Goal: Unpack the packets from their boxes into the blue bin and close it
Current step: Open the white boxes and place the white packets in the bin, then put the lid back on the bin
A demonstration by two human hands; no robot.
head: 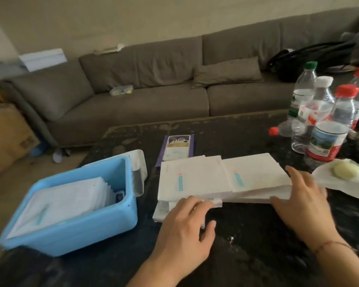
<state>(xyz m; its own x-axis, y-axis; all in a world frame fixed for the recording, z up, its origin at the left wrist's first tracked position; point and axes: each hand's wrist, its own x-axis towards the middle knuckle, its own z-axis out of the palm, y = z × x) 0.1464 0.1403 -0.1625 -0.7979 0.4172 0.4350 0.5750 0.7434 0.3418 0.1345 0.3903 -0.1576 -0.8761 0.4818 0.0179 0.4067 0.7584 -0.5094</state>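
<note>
- I see my left hand (pixel 184 222) resting on the near left edge of the white packets (pixel 222 179), fingers laid out fairly straight over the lower layers, not curled round anything.
- My right hand (pixel 301 201) lies flat against the near right end of the same stacks, fingers extended and touching the paper (thumb along the side edge).
- The packets sit in two side-by-side piles in the middle of the dark tabletop (pixel 247 245).
- The blue bin (pixel 87 228) stands to the left, just beside the piles, lid open, with more white packets standing inside.
- A purple box (pixel 177 149) lies flat just beyond the piles.
- Several water bottles (pixel 327 121) cluster at the far right; nearer, a pale round item rests on a white napkin (pixel 340 183).
- A grey sofa (pixel 145 90) runs along the far side.
</note>
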